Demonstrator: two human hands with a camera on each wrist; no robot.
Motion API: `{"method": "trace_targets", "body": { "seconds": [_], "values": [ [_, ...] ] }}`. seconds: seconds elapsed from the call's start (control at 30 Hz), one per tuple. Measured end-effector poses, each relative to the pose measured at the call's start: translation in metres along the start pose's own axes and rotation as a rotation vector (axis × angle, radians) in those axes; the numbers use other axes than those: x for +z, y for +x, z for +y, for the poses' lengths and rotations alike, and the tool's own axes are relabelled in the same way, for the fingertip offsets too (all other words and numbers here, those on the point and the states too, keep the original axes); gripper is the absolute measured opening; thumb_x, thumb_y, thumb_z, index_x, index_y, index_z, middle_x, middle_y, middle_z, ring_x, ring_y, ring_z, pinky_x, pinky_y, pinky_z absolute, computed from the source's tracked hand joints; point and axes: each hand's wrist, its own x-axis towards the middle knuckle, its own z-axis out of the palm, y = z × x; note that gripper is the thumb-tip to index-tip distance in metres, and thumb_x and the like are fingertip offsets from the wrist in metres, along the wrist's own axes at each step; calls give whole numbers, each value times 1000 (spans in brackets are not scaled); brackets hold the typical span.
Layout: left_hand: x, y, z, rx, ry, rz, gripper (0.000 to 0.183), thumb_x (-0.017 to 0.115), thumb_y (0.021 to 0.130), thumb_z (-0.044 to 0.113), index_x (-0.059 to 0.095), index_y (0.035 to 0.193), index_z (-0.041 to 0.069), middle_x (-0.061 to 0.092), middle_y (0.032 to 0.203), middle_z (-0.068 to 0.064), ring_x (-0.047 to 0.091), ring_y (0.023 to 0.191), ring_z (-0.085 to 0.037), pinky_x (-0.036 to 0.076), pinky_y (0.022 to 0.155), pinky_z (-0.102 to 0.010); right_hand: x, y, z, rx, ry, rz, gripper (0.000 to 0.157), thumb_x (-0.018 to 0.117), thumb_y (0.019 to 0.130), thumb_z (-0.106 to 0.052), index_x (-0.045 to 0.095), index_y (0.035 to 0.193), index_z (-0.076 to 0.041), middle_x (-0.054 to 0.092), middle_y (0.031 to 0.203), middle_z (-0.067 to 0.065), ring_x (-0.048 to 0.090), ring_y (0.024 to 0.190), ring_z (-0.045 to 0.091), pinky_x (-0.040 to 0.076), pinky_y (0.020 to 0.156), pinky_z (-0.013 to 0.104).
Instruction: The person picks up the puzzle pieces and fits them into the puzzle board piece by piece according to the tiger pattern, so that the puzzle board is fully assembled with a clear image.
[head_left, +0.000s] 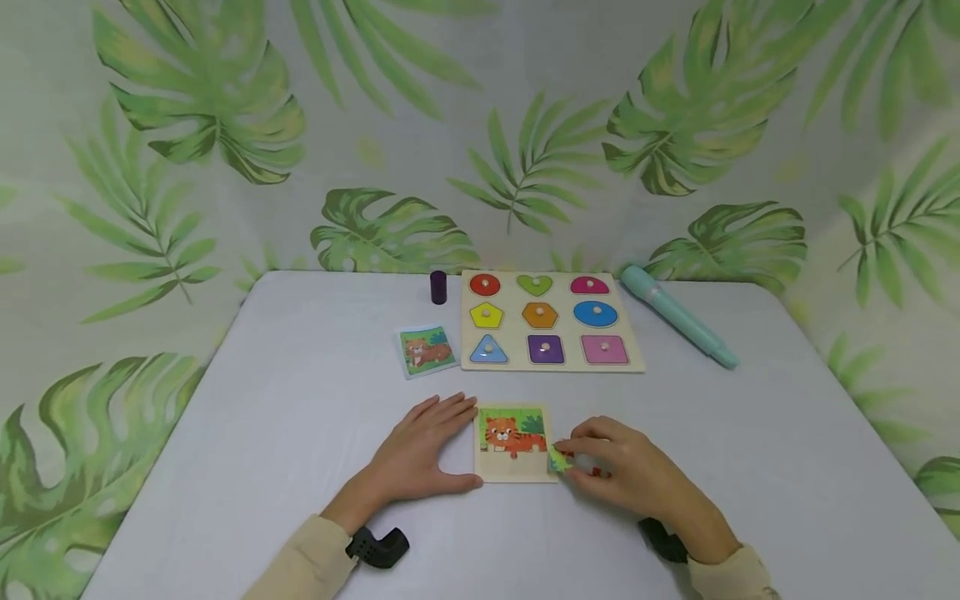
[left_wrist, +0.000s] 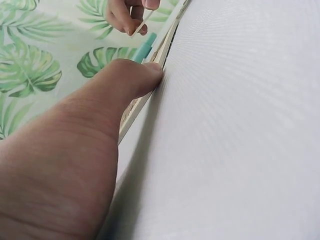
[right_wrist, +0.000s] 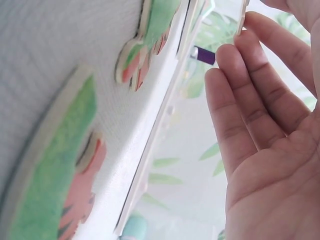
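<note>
A square wooden jigsaw tray lies flat, its upper part filled with a tiger picture and its lower strip bare wood. My left hand rests at its left side, fingers extended, with the index fingertip and thumb tip touching the edge. In the left wrist view, the thumb presses that edge. My right hand pinches a green-and-orange jigsaw piece between thumb and fingers at the tray's right edge. Loose jigsaw pieces lie on the table beneath the right hand, mostly hidden in the head view.
Behind the tray stands a pegged shape board with coloured shapes. A tiger picture card lies left of it, near a dark purple cylinder. To the right is a long turquoise pen-shaped object. Leaf-patterned cloth hangs behind.
</note>
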Motion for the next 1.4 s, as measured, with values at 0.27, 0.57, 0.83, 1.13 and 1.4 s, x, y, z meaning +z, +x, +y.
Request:
{"method": "trace_targets", "body": {
  "seconds": [0.27, 0.57, 0.83, 1.13, 1.4],
  "values": [
    [-2, 1, -1, 11, -15, -1, 98, 72, 82, 70, 44, 158, 14, 38, 166, 3, 26, 157, -16, 17, 130, -42, -1, 2, -2, 14, 16, 12, 38, 91, 77, -17, 79, 113, -24, 64, 105, -10, 57, 86, 3, 54, 70, 12],
    [2, -1, -4, 4, -10, 17, 98, 72, 82, 70, 45, 157, 13, 39, 165, 2, 28, 156, -17, 18, 130, -43, 2, 7, -3, -1, 44, 37, 40, 91, 76, -15, 79, 113, -23, 65, 106, -8, 59, 85, 6, 53, 67, 11],
    [1, -5, -5, 10, -5, 24, 98, 72, 81, 71, 46, 156, 14, 40, 165, 3, 30, 156, -17, 20, 130, -44, 6, 8, -8, 11, 67, 23, 40, 91, 77, -15, 79, 115, -25, 65, 108, -8, 56, 87, 4, 55, 63, 15],
    [3, -4, -3, 18, -21, 29, 100, 72, 81, 72, 46, 156, 13, 40, 165, 3, 29, 156, -16, 18, 130, -43, 7, 7, -8, 16, 45, 39, 41, 91, 77, -19, 79, 115, -27, 65, 109, -10, 57, 91, 3, 53, 65, 11],
    [4, -1, -3, 37, 1, 46, 99, 72, 81, 72, 47, 156, 13, 41, 164, 2, 30, 155, -18, 20, 130, -44, 9, 11, -7, -23, 71, 55, 42, 92, 76, -17, 79, 115, -25, 66, 109, -8, 60, 93, 6, 55, 65, 11]
  ]
}}
